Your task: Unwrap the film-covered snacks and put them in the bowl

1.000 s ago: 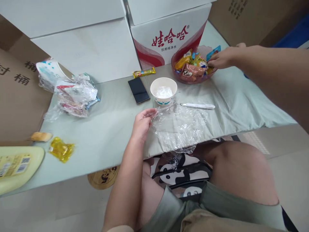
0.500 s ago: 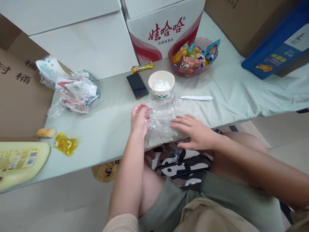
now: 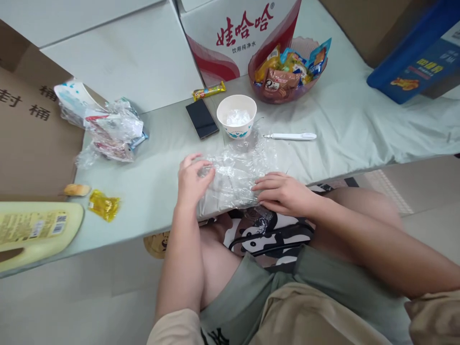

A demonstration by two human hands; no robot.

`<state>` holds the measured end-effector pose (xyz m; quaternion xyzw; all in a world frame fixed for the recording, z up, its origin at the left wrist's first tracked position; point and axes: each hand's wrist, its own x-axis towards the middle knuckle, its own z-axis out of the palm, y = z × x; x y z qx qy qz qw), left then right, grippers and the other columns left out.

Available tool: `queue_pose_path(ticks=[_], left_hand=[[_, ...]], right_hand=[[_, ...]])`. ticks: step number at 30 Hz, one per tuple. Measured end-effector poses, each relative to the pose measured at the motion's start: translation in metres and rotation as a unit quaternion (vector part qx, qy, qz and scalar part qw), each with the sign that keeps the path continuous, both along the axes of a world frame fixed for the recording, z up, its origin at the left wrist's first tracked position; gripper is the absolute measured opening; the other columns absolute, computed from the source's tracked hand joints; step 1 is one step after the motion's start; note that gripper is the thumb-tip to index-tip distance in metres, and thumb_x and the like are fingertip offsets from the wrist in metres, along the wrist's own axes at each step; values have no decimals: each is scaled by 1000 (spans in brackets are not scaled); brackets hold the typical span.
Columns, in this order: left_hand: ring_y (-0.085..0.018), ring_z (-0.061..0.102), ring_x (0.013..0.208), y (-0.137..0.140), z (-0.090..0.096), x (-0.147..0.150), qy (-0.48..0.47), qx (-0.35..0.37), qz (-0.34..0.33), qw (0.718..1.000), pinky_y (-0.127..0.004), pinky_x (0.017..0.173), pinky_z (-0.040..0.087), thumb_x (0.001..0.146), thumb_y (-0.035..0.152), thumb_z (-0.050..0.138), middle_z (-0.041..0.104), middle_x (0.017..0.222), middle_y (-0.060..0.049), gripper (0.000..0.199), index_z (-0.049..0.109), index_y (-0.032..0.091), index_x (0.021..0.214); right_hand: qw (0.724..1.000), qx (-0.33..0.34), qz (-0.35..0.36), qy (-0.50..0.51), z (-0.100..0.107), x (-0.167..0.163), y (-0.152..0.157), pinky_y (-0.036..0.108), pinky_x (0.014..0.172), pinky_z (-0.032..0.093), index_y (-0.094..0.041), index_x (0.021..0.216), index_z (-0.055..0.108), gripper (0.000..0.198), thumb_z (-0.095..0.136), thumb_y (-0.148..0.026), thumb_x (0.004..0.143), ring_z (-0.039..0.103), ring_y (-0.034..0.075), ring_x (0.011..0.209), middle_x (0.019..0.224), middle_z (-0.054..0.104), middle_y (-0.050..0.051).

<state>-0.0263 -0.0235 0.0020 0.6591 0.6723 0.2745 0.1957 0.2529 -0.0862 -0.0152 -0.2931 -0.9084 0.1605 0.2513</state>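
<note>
A crumpled sheet of clear plastic film (image 3: 230, 175) lies spread at the table's front edge, partly hanging over it. My left hand (image 3: 193, 179) is at the film's left side, fingers curved and thumb apart from them. On the film's right part rests my right hand (image 3: 282, 194), palm down with fingers stretched out. Just behind the film stands a white paper bowl (image 3: 237, 117) with clear crinkled plastic inside. A white pen-shaped cutter (image 3: 290, 136) lies right of the bowl, and a dark phone (image 3: 201, 119) left of it.
Behind are a pink bowl of packaged snacks (image 3: 287, 81), a yellow snack stick (image 3: 209, 90) and a white carton (image 3: 237, 43). A heap of plastic wrappers (image 3: 111, 129), a bread piece (image 3: 77, 190), a yellow wrapper (image 3: 104, 205) and a pale yellow bottle (image 3: 39, 230) lie left. A blue container (image 3: 413, 57) stands right.
My left hand has moved left and its fingers have parted from a bunched bit of film. My right hand has lowered onto the film, which now lies flatter and wider.
</note>
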Motion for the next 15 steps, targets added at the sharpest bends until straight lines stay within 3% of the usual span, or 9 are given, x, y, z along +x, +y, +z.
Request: queue_pose_path(ticks=[3, 6, 7, 9, 11, 13, 15], left_hand=[[-21, 66, 90, 8, 0, 4, -42, -3, -39, 998, -33, 87, 51, 81, 35, 62, 72, 89, -5, 17, 70, 20, 77], [-17, 64, 76, 21, -2, 5, -154, -14, 46, 987, -27, 68, 47, 77, 34, 62, 68, 76, -4, 16, 62, 19, 71], [-16, 63, 71, 26, -3, 4, -220, -50, 94, 970, -25, 60, 43, 76, 34, 61, 66, 74, -3, 16, 59, 20, 70], [-15, 61, 63, 34, -3, 0, -349, -152, 177, 908, -23, 49, 33, 74, 33, 60, 63, 72, -3, 14, 54, 20, 74], [-13, 60, 61, 36, -1, -4, -421, -175, 225, 861, -22, 46, 31, 73, 30, 63, 62, 76, -2, 16, 53, 22, 82], [-11, 59, 67, 29, 5, -8, -413, -58, 253, 873, -20, 52, 37, 73, 25, 68, 60, 80, 1, 20, 52, 24, 85], [-11, 57, 73, 13, 13, -9, -361, 90, 214, 903, -21, 63, 44, 75, 26, 72, 57, 79, 2, 22, 51, 24, 80]], right_hand=[[999, -35, -12, 31, 7, 8, 0, 37, 91, 54, -19, 98, 73, 23, 50, -24, 101, 74, 22, 100, 107, 78, 9], [993, -91, -62, 31, 14, 17, 0, 30, 72, 53, -18, 98, 71, 24, 48, -25, 100, 72, 18, 78, 91, 78, 7], [990, -110, -78, 32, 16, 19, -1, 28, 67, 50, -18, 98, 71, 25, 47, -25, 100, 70, 16, 72, 86, 77, 6], [983, -145, -105, 42, 19, 23, -2, 27, 63, 48, -19, 96, 71, 25, 48, -27, 98, 66, 15, 65, 81, 75, 4], [973, -178, -132, 65, 22, 23, -2, 27, 63, 47, -20, 94, 72, 25, 49, -29, 96, 65, 14, 64, 79, 75, 3], [955, -220, -169, 102, 24, 22, -1, 28, 63, 48, -21, 93, 72, 24, 51, -31, 94, 66, 15, 64, 76, 74, 3], [919, -283, -221, 162, 27, 20, 2, 28, 62, 50, -20, 92, 70, 22, 52, -34, 93, 65, 14, 62, 73, 72, 2]])
